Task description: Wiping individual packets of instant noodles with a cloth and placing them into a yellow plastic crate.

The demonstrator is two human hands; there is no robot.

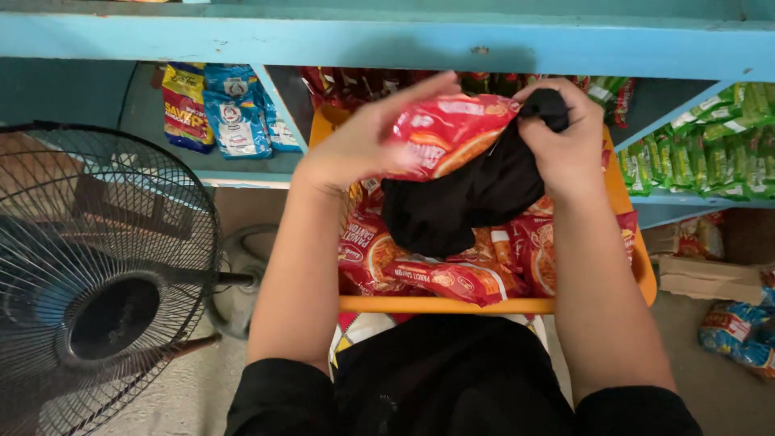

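Hands meet above an orange tray [638, 278] heaped with red noodle packets [452, 278], which sits in front of the person below a pale blue shelf [387, 44]. The left hand [359, 145] grips one red noodle packet [448, 133] by its edge, fingers curled over the top, lifting it clear of the pile. The right hand [569, 141] is bunched tight around a black cloth [464, 202], whose loose end hangs down and touches the packets beneath. Cloth and packet press together between the two hands — this looks like the wiping step, one packet being cleaned while the rest wait in the tray. A careful next move would call for a firm pinch on the slippery wrapper and a steady drag of the cloth across its face without crushing the noodles inside. More packets stand on the shelf: blue and yellow ones [230, 109] to the left, green ones [710, 141] to the right. A black pedestal fan [97, 274] stands at the left.
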